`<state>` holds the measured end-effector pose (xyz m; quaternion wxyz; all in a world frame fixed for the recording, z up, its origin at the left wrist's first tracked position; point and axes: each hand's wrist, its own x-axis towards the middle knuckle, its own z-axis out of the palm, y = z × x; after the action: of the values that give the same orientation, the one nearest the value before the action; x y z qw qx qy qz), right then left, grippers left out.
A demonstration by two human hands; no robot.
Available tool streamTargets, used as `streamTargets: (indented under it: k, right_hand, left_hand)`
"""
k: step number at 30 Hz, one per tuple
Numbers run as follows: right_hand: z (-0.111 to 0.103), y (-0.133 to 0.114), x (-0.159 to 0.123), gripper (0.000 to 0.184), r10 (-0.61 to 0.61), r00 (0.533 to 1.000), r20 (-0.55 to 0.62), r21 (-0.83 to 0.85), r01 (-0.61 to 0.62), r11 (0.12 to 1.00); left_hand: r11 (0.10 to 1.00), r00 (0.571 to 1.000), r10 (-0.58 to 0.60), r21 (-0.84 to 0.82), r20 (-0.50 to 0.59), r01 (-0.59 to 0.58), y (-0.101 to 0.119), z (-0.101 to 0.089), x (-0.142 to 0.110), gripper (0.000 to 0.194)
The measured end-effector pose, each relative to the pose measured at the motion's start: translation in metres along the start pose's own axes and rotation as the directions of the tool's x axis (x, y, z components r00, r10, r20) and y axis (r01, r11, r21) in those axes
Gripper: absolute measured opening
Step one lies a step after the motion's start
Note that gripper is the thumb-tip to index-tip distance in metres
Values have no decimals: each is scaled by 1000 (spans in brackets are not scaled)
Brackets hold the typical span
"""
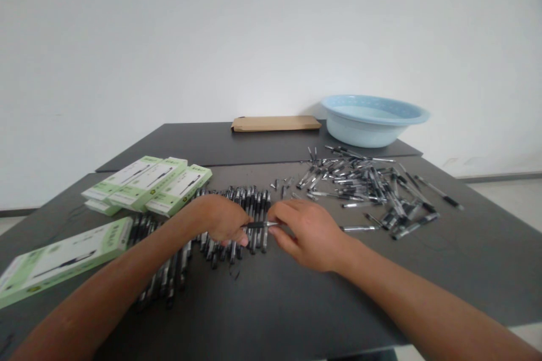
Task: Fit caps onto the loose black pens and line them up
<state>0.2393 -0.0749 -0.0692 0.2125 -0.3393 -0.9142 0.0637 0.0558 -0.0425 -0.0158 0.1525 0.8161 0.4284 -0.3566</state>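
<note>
A pen point(256, 225) with a black grip and a silvery tip lies level between my two hands. My left hand point(224, 220) is closed around its left end, which the fingers hide. At the tip end, the thumb and fingers of my right hand point(309, 234) pinch together. Whether a small part sits in that pinch is too fine to make out. Beneath and beside my left hand lies a row of capped pens point(256, 203), set side by side. Another group of pens point(171, 276) shows partly under my left forearm.
Green-and-white pen boxes point(144, 180) are stacked at the left, with another box point(68, 259) nearer me. A loose heap of pens and caps point(372, 186) spreads at the right. Behind stand a blue basin point(368, 130) and a flat brown cardboard box point(275, 123).
</note>
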Motion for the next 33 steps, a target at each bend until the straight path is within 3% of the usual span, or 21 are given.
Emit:
streamTargets:
  k: [16,26,33]
  right_hand:
    - [0,0,0,14,-3,1000,14,-17,3,1000]
    - [1,0,0,13,-8,1000,9,-11,8,1000]
    - [0,0,0,25,-9,999,30,-7,10,1000]
  left_hand:
    - [1000,998,5,12,-57,-4,-1,3,1,30]
    - [1000,999,14,17,-37,-14,-1,3,2,33]
    - [1000,999,-1,9,-38,1,0,3,1,34]
